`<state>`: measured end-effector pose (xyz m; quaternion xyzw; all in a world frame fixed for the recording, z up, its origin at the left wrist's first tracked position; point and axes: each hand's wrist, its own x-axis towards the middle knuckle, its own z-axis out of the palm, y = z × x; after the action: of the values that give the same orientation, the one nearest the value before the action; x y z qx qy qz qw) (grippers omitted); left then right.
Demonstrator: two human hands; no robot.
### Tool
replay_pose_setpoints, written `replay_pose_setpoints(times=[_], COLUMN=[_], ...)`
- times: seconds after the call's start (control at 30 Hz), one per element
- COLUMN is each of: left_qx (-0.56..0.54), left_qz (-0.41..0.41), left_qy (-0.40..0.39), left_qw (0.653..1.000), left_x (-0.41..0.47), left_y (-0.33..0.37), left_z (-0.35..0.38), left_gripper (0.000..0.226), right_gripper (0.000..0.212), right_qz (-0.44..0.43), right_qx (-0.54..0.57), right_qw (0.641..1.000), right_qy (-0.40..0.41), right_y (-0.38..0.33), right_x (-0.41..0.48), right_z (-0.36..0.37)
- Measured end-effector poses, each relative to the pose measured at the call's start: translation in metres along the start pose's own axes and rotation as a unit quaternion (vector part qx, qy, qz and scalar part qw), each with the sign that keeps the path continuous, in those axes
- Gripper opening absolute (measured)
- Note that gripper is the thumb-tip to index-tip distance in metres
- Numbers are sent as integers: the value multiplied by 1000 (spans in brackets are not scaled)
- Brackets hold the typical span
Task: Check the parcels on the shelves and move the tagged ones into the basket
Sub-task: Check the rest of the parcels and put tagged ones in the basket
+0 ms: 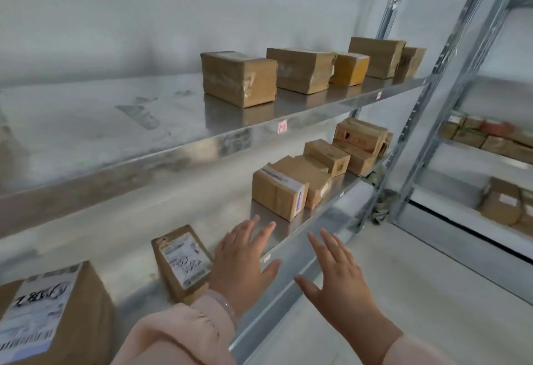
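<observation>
Both hands, left hand (243, 261) and right hand (336, 272), spread and empty near the labelled parcel (288, 188); checking step, likely grasp next.

Metal upper shelf (161, 145) carries five brown parcels (238, 78); lower shelf (291, 237) carries more labelled parcels (184, 261)

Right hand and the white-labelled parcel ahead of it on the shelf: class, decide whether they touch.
Apart. The head view shows bare shelf between the right hand and the parcel.
</observation>
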<state>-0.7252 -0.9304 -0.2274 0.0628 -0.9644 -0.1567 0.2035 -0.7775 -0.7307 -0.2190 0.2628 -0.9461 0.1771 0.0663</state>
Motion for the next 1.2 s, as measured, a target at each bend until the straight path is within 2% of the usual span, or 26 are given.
replay_pose_setpoints(times=[0.17, 0.37, 0.6, 0.77, 0.87, 0.93, 1.03, 1.1, 1.17, 1.2], left_qx=[-14, -23, -55, -103, -135, -220, -329, -342, -318, -290], left_qz=[-13, -40, -143, -203, -252, -289, -356, -406, -441, -465], left_qy=[-9, -38, -63, -47, -46, -18, 108, 158, 163, 140], left_qw=[1000, 998, 986, 973, 957, 932, 868, 833, 823, 825], left_x=[77, 109, 153, 193, 210, 219, 229, 231, 229, 228], left_y=[-20, -26, -27, -18, -10, -4, 2, 3, 4, 4], left_z=[20, 60, 91, 115, 131, 139, 142, 137, 133, 130], left_gripper=[69, 69, 66, 63, 58, 49, 33, 29, 15, 29], right_gripper=[83, 85, 83, 67, 61, 54, 51, 46, 41, 41], right_qz=[30, 31, -11, -72, -98, -127, -184, -213, -207, -199], right_qx=[27, 46, 64, 74, 49, 96, 195, 272, 357, 386], right_qw=[999, 998, 996, 991, 985, 971, 941, 908, 855, 827], right_qy=[-3, -14, -64, -87, -135, -178, -207, -236, -314, -356], right_y=[20, 47, 79, 113, 124, 127, 125, 117, 107, 103], right_x=[63, 129, 225, 295, 330, 340, 339, 335, 330, 328], right_z=[12, 29, 60, 74, 76, 75, 74, 74, 72, 71])
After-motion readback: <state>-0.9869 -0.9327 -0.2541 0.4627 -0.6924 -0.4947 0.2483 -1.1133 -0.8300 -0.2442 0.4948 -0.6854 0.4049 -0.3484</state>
